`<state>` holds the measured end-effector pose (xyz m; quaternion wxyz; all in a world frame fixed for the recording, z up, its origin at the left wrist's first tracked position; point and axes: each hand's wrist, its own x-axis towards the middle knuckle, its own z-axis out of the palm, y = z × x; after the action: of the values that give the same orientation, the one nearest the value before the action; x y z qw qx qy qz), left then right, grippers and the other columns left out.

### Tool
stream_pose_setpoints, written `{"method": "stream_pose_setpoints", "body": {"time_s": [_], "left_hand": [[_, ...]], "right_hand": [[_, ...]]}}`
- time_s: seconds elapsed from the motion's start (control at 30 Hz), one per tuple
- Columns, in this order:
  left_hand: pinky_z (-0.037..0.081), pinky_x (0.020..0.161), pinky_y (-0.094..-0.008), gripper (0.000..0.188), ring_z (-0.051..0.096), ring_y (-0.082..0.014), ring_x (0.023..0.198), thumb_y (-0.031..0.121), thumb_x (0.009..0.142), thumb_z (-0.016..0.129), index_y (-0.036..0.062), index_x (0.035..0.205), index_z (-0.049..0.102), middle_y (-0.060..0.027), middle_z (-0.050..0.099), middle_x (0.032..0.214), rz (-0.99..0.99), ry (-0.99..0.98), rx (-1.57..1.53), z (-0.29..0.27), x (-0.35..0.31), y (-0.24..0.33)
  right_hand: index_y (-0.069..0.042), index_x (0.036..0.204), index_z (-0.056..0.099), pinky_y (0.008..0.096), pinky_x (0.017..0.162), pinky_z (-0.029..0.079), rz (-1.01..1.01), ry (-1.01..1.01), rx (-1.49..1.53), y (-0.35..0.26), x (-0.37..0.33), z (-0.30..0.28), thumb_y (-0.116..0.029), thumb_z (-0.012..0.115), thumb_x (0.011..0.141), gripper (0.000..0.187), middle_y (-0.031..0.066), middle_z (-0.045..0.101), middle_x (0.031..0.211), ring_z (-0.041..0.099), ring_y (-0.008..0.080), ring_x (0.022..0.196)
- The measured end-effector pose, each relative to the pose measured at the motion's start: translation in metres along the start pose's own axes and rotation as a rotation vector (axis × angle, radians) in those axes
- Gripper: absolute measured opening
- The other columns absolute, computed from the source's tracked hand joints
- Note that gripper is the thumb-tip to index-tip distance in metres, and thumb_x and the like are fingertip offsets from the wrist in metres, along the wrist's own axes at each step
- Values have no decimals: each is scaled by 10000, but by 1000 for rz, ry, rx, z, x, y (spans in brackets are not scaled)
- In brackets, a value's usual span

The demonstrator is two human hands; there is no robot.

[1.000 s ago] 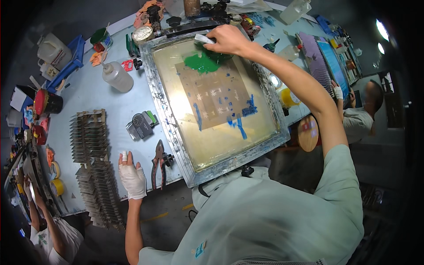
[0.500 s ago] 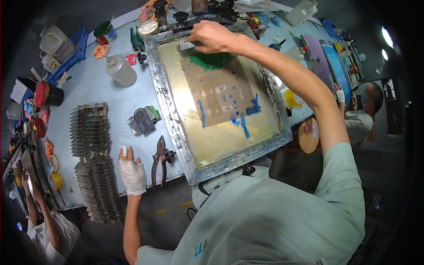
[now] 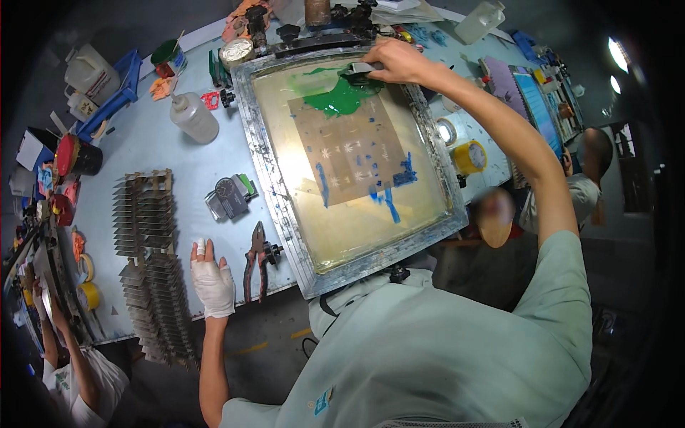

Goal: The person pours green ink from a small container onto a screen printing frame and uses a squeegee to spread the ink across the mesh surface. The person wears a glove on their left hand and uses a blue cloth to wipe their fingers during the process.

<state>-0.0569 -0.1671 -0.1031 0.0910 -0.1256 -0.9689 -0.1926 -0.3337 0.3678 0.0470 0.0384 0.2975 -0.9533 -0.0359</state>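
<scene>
My right hand (image 3: pixel 401 63) is closed on a small grey-and-black squeegee (image 3: pixel 359 69) near the far end of a screen-printing frame (image 3: pixel 378 267). Under and beside the squeegee lies a pool of green ink (image 3: pixel 340 98) on the mesh, with thin smears to its left. The mesh carries a brownish stencil area (image 3: pixel 341 175) with pale star-like marks and blue tape patches around it. My left hand (image 3: pixel 212 285), in a white glove with bare fingertips, rests open at the table's near edge, holding nothing. It lies between pliers (image 3: pixel 257 260) and a rack of thin plates (image 3: pixel 148 228).
A dial gauge (image 3: pixel 232 197) and a squeeze bottle (image 3: pixel 193 118) stand left of the frame. Yellow tape (image 3: pixel 469 157) is at its right. Clamps (image 3: pixel 321 44) hold the far side. Co-workers are at far left and right, near a round wooden stool (image 3: pixel 494 225).
My right hand has moved the squeegee rightward along the far end of the mesh, leaving green smears behind. More of the green ink shows now. My left hand stays in place.
</scene>
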Motion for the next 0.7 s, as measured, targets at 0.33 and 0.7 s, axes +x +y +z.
{"method": "stream_pose_setpoints", "body": {"time_s": [0.33, 0.7], "left_hand": [[370, 1113, -496, 534, 440, -444, 1354, 23, 878, 630, -10, 1397, 507, -248, 529, 1393, -14, -6, 2, -1, -1, 0], [352, 1129, -488, 533, 418, -438, 1381, 10, 909, 590, 3, 1431, 483, -243, 491, 1445, -22, -43, 45, 0, -2, 0]], "right_hand": [[-14, 926, 737, 470, 728, 502, 144, 77, 312, -82, 13, -10, -332, 719, 815, 337, 218, 664, 780, 633, 398, 766], [-61, 1077, 728, 390, 877, 449, -239, 182, 31, -102, -39, 7, -191, 763, 760, 344, 67, 679, 910, 610, 247, 949]]}}
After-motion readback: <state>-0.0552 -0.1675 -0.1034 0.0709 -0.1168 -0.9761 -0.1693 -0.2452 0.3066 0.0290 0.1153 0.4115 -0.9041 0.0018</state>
